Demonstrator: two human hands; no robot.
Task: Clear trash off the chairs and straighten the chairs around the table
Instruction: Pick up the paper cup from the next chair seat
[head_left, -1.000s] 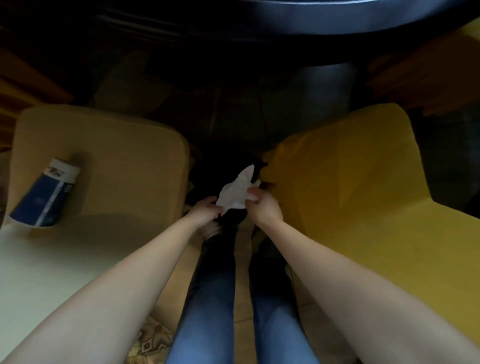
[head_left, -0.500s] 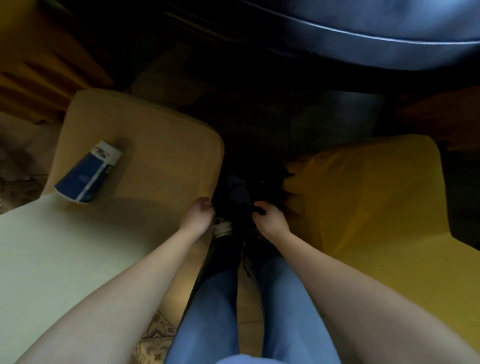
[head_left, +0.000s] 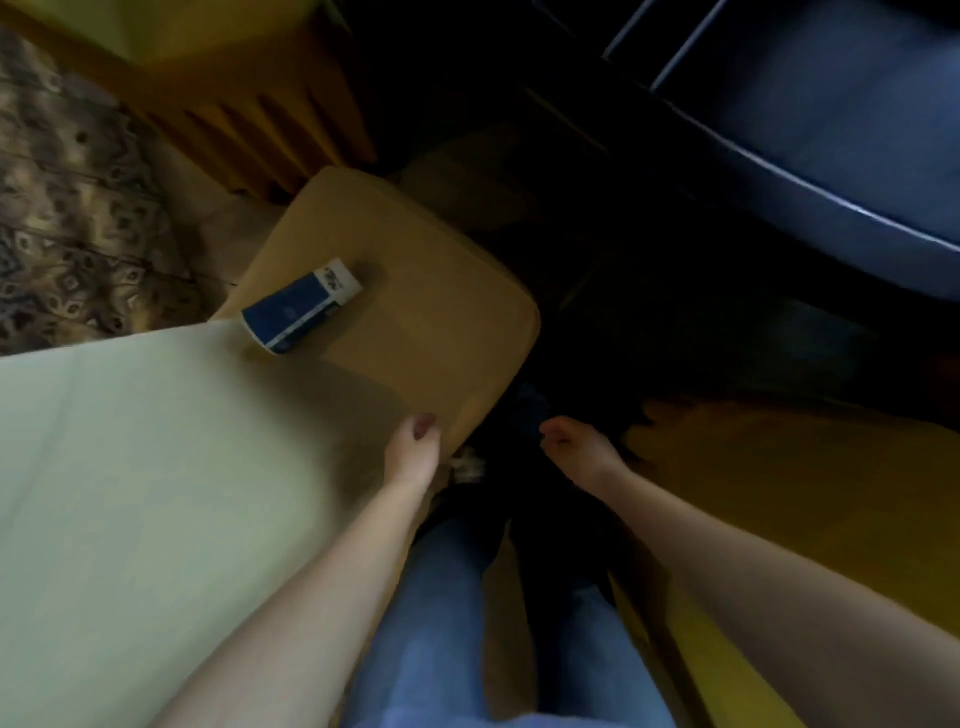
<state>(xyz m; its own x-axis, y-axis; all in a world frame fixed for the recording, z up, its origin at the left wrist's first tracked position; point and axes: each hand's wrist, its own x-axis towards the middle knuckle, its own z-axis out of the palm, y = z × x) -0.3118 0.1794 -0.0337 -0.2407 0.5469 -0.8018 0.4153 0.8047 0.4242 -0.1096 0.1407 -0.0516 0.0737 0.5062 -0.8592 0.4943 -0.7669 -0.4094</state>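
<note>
Chair seat (head_left: 426, 332): tan cloth, matt, smooth. Carton (head_left: 298, 307): smooth printed card. Table top (head_left: 841, 135): dark, glossy, bright edge reflection.

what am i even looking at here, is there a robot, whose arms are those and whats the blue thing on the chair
There is no robot here. A person wears a wide-angle camera on the head, looking down, so each picture is their own view of their arms and jeans. They stand between two chairs beside a dark table.

The left hand rests at the edge of the tan chair seat; whether it grips the edge is unclear. The right hand hangs over the dark gap next to the yellow chair, fingers loosely curled, with nothing visible in it.

The blue thing is a blue and white pack lying on its side on the tan seat, close to the pale backrest. It looks like trash not yet cleared. A patterned rug shows at upper left.
</note>
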